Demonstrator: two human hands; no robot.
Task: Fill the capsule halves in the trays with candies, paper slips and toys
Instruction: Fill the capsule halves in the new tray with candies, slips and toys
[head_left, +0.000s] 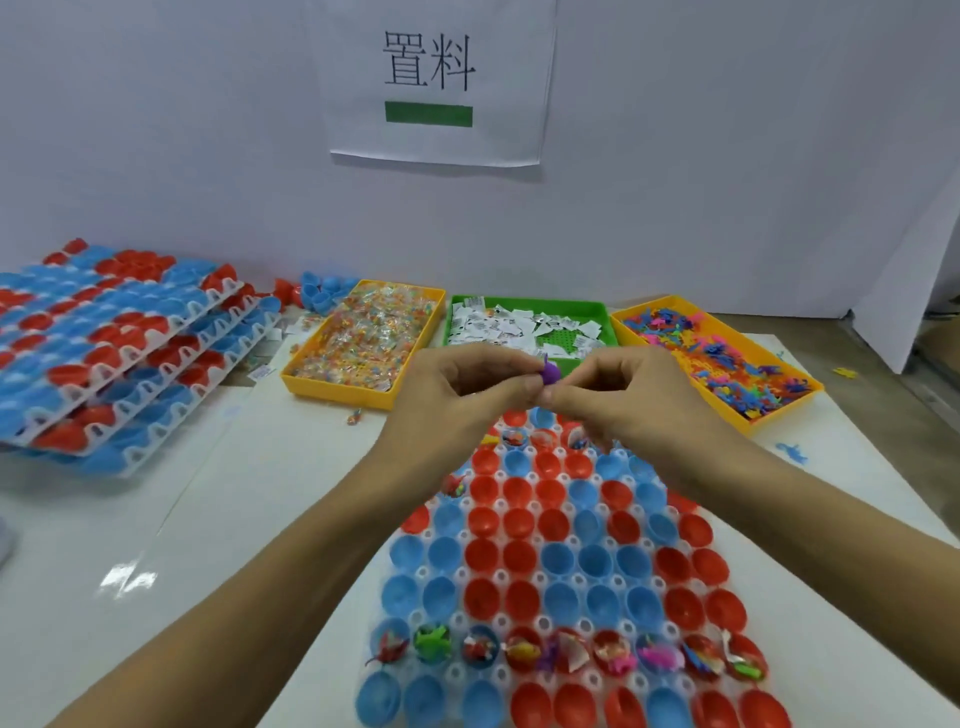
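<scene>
A clear tray (501, 577) in front of me holds several rows of red and blue capsule halves. One near row and a few far halves hold toys, candies and slips; the others show nothing inside. Above the tray's far end, my left hand (457, 387) and my right hand (618, 395) meet and both pinch a small purple toy (550, 372) between fingertips. Behind them stand a yellow bin of wrapped candies (363, 338), a green bin of paper slips (524, 325) and a yellow bin of small coloured toys (722, 353).
Stacked trays of red and blue capsule halves (119, 343) lie at the left. Loose capsule halves (311, 293) sit behind the candy bin. A stray candy (355, 415) and a blue toy (795, 452) lie on the white table. A white wall with a paper sign (431, 78) stands behind.
</scene>
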